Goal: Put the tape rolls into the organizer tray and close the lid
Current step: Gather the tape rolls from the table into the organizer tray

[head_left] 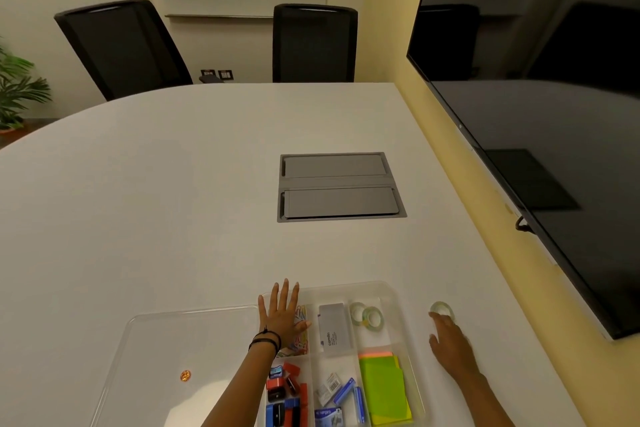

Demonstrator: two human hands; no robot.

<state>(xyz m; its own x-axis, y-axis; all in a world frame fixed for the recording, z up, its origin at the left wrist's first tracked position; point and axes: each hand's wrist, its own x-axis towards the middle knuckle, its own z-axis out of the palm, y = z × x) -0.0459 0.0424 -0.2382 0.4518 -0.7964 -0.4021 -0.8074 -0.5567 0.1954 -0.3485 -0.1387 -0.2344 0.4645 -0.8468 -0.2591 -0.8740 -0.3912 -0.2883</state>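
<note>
The step in hand looks like picking up the last loose tape roll (442, 308), which lies flat on the desk (173, 218) just beside the right wall of the organizer tray (394, 291). The right hand (446, 340) reaches toward it with its fingers (437, 317) loosely spread, the tips at the roll's near edge and nothing pinched yet. A good way is to press thumb and forefinger on opposite sides of the ring, or hook a fingertip through its hole, since a thin flat ring will likely slide if only nudged. Lift it clear of the tray wall, then drop it into the far right compartment, where two tape rolls (367, 315) already lie overlapping each other.

The left hand (282, 319) lies flat with fingers spread over the tray's far left corner (a useful brace against shifting). The clear lid (149, 333) rests on the desk to the left of the tray, touching or nearly so, waiting for the closing step.

The loose roll is small, pale green and translucent with an open centre; it looks light and slippery.
</note>
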